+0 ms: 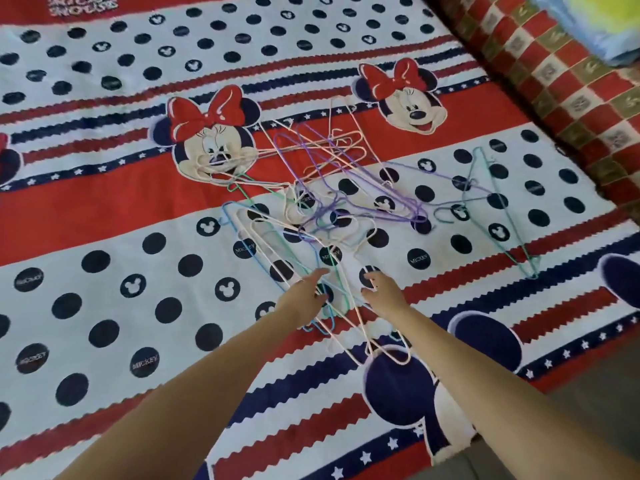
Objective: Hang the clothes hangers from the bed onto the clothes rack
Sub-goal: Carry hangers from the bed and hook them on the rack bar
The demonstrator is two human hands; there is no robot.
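A tangled pile of thin wire clothes hangers (332, 188) in white, purple, pink, green and blue lies on the bed. One teal hanger (498, 209) lies apart to the right. My left hand (304, 296) reaches over the near end of the pile, fingers spread, touching the white and blue hangers (273, 251). My right hand (384, 289) hovers just right of it with fingers apart, holding nothing. The clothes rack is out of view.
The bed carries a red, white and navy cartoon-mouse sheet (121, 271). A red checkered blanket (554, 81) lies along the upper right, with a blue and yellow cloth (595, 26) in the corner. A grey floor strip (571, 427) shows at the lower right.
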